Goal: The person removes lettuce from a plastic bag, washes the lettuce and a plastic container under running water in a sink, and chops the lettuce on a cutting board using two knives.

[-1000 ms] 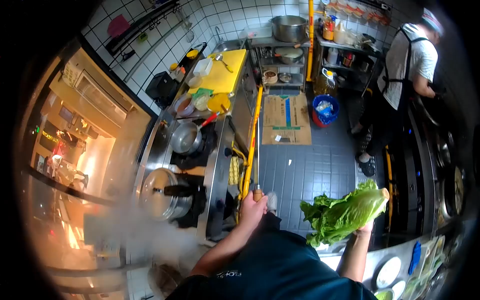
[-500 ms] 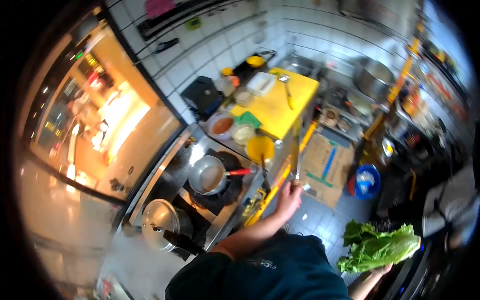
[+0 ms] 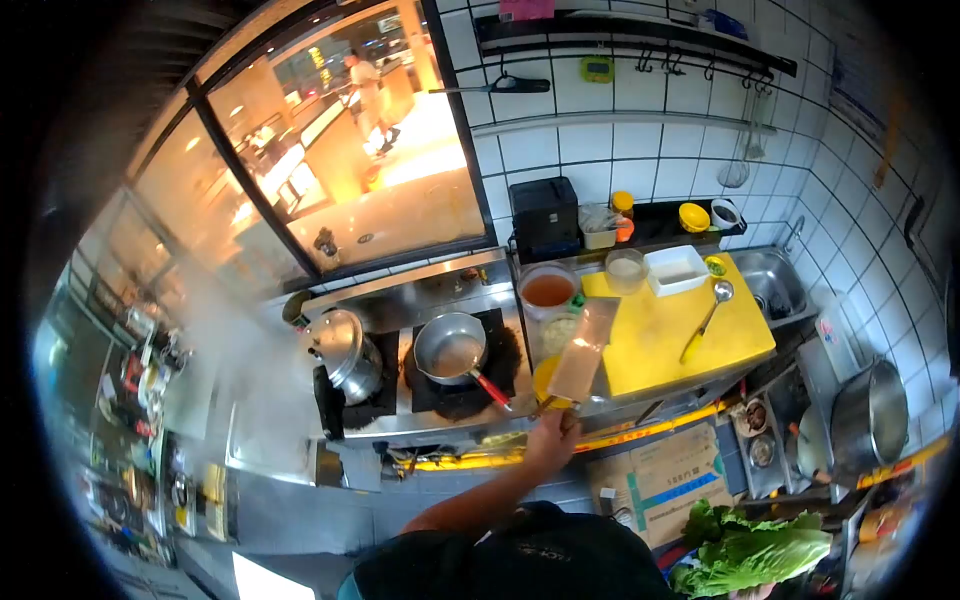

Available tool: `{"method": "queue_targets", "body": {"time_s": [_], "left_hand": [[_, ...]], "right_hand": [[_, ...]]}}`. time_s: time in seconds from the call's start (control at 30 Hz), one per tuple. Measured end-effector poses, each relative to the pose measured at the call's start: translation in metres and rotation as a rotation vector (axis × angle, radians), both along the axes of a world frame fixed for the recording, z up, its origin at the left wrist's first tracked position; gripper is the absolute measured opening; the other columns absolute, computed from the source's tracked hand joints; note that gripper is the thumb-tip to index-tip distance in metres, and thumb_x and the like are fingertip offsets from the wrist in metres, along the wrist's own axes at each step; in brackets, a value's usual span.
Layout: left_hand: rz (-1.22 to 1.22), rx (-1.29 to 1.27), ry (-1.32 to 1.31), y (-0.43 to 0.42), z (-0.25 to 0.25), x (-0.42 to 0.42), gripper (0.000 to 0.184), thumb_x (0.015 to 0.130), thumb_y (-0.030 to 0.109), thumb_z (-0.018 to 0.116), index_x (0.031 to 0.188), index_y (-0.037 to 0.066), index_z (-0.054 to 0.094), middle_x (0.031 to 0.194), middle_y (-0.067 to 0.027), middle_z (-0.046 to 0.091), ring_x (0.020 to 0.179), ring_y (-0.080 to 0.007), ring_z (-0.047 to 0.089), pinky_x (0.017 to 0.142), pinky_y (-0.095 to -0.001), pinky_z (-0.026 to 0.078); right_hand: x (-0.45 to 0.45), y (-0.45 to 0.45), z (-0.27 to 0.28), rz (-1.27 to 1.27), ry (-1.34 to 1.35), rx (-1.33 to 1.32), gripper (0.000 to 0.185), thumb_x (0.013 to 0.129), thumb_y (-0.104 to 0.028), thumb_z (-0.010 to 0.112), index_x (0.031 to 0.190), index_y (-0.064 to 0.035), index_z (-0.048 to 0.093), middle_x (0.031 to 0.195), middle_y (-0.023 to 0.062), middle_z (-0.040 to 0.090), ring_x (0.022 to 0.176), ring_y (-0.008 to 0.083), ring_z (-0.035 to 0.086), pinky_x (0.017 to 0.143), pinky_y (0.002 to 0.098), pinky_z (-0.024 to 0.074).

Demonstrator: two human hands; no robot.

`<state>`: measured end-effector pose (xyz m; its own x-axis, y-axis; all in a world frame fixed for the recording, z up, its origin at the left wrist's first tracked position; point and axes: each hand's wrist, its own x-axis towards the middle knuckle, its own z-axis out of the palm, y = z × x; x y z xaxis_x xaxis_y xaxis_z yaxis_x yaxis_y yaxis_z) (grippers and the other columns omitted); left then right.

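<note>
My left hand is closed around the handle of a cleaver. The wide blade points up and away from me, over the counter edge between the stove and the yellow cutting board. Behind the blade, bowls on the counter are partly covered, among them a yellow container. At the lower right, my right hand supports a leafy head of lettuce from below; most of that hand is hidden. A ladle with a yellow handle lies on the board beside a white tray.
On the stove stand a saucepan with a red handle and a lidded pressure cooker. A tub of reddish-brown liquid sits behind the cleaver. Right of the board is a sink; flattened cardboard covers some floor. Steam drifts at left.
My view has swung left toward the stove and window. The cleaver, earlier seen nearly edge-on over the floor, now shows its broad face above the counter. The lettuce stays in my right hand.
</note>
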<state>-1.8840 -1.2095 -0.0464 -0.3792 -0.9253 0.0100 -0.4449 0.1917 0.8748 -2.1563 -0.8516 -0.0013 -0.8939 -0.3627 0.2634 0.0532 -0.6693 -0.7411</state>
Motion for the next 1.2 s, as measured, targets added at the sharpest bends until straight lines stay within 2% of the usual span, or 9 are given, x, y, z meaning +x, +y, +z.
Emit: {"method": "queue_targets", "body": {"time_s": [0.13, 0.2, 0.23, 0.37, 0.43, 0.73, 0.97, 1.1, 1.2], "left_hand": [[0.227, -0.271, -0.076, 0.014, -0.006, -0.033, 0.022, 0.086, 0.017, 0.065, 0.099, 0.001, 0.057, 0.095, -0.0226, 0.063, 0.089, -0.0443, 0.062, 0.076, -0.0517, 0.050], [0.318, -0.315, -0.102, 0.023, -0.008, -0.048, 0.023, 0.086, 0.018, 0.065, 0.098, 0.000, 0.056, 0.096, -0.0234, 0.063, 0.090, -0.0450, 0.062, 0.076, -0.0526, 0.050], [0.316, -0.087, -0.090, 0.016, -0.027, -0.051, 0.024, 0.086, 0.018, 0.064, 0.100, 0.000, 0.057, 0.097, -0.0247, 0.063, 0.091, -0.0452, 0.062, 0.077, -0.0532, 0.050], [0.453, -0.256, -0.281, 0.014, -0.016, -0.082, 0.029, 0.086, 0.018, 0.064, 0.106, 0.000, 0.055, 0.097, -0.0262, 0.063, 0.093, -0.0465, 0.061, 0.082, -0.0540, 0.051], [0.429, -0.364, -0.340, -0.005, -0.041, -0.087, 0.032, 0.084, 0.017, 0.065, 0.108, -0.001, 0.054, 0.100, -0.0256, 0.063, 0.095, -0.0460, 0.061, 0.083, -0.0528, 0.051], [0.624, -0.302, -0.498, -0.112, -0.067, -0.146, 0.023, 0.082, 0.020, 0.064, 0.089, -0.001, 0.058, 0.092, -0.0228, 0.062, 0.086, -0.0412, 0.061, 0.076, -0.0524, 0.049], [0.717, -0.205, -0.678, -0.150, -0.100, -0.181, 0.023, 0.083, 0.025, 0.063, 0.090, 0.003, 0.059, 0.091, -0.0175, 0.064, 0.087, -0.0363, 0.063, 0.074, -0.0481, 0.049], [0.841, -0.340, -0.741, -0.154, -0.118, -0.198, 0.020, 0.085, 0.024, 0.061, 0.088, 0.005, 0.057, 0.081, -0.0148, 0.059, 0.074, -0.0335, 0.060, 0.065, -0.0474, 0.047], [0.805, -0.226, -0.816, -0.153, -0.120, -0.208, 0.014, 0.089, 0.020, 0.053, 0.095, 0.007, 0.055, 0.089, -0.0138, 0.058, 0.080, -0.0313, 0.059, 0.070, -0.0467, 0.045]], "right_hand": [[-0.094, -0.007, 0.002, 0.130, -0.007, -0.019, 0.079, 0.085, -0.033, 0.075, 0.149, -0.0085, 0.036, 0.142, 0.0174, 0.048, 0.127, 0.0334, 0.050, 0.107, 0.0470, 0.0432], [-0.129, -0.007, -0.002, 0.179, -0.018, -0.025, 0.079, 0.085, -0.034, 0.074, 0.149, -0.0085, 0.036, 0.142, 0.0175, 0.048, 0.128, 0.0334, 0.050, 0.108, 0.0471, 0.0428], [-0.143, -0.007, -0.003, 0.208, -0.027, -0.015, 0.079, 0.085, -0.034, 0.074, 0.149, -0.0084, 0.035, 0.142, 0.0175, 0.048, 0.128, 0.0335, 0.050, 0.108, 0.0471, 0.0426], [-0.197, -0.005, -0.008, 0.300, -0.047, -0.007, 0.078, 0.086, -0.035, 0.073, 0.149, -0.0084, 0.035, 0.142, 0.0177, 0.048, 0.128, 0.0336, 0.049, 0.108, 0.0473, 0.0419], [-0.219, -0.013, -0.010, 0.341, -0.055, -0.013, 0.078, 0.086, -0.035, 0.073, 0.149, -0.0084, 0.035, 0.142, 0.0178, 0.048, 0.128, 0.0336, 0.049, 0.109, 0.0474, 0.0415], [-0.304, -0.145, 0.004, 0.539, -0.010, -0.052, 0.077, 0.087, -0.037, 0.071, 0.149, -0.0082, 0.035, 0.143, 0.0181, 0.047, 0.130, 0.0339, 0.048, 0.110, 0.0478, 0.0399], [-0.357, -0.245, 0.032, 0.654, 0.011, -0.027, 0.076, 0.089, -0.039, 0.069, 0.149, -0.0081, 0.034, 0.143, 0.0184, 0.047, 0.130, 0.0341, 0.047, 0.111, 0.0482, 0.0386], [-0.374, -0.318, 0.032, 0.762, 0.005, -0.039, 0.076, 0.089, -0.039, 0.068, 0.150, -0.0080, 0.034, 0.144, 0.0186, 0.046, 0.131, 0.0342, 0.047, 0.111, 0.0484, 0.0379], [-0.378, -0.386, 0.027, 0.874, 0.002, -0.068, 0.076, 0.090, -0.040, 0.067, 0.150, -0.0080, 0.034, 0.144, 0.0187, 0.046, 0.131, 0.0343, 0.046, 0.112, 0.0485, 0.0373]]}}
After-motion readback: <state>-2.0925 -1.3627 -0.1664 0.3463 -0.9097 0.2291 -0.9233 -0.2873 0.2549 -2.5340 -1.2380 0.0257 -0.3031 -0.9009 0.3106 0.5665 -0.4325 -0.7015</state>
